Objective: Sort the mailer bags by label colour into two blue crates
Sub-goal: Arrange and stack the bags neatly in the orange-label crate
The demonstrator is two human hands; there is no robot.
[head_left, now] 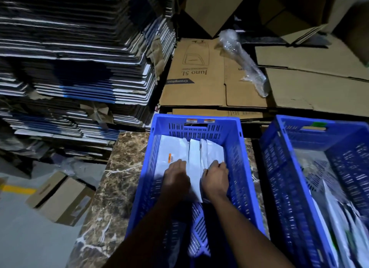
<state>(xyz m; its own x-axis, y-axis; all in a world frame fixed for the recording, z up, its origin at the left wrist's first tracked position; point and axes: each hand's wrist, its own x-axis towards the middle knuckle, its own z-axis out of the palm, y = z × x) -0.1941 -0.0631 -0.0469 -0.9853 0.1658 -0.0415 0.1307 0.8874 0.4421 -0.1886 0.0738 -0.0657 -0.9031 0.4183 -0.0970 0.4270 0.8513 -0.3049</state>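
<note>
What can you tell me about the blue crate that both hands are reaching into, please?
The left blue crate looks like moulded plastic, rectangular, with slotted walls, a perforated floor and a handle cut-out in its far wall. Two orange labels sit on the far rim. It stands upright on a brown marbled surface, beside a second blue crate. White mailer bags stand in a row at its far end, one showing an orange label. The left hand and right hand rest on the bags inside it.

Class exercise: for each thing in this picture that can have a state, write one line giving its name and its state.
left crate: holds white mailer bags standing on edge.
right crate: holds loose bags.
mailer bags: upright, one shows an orange label.
left hand: resting on the bags.
right hand: fingers on the bags.
flattened carton: lying flat.
</note>
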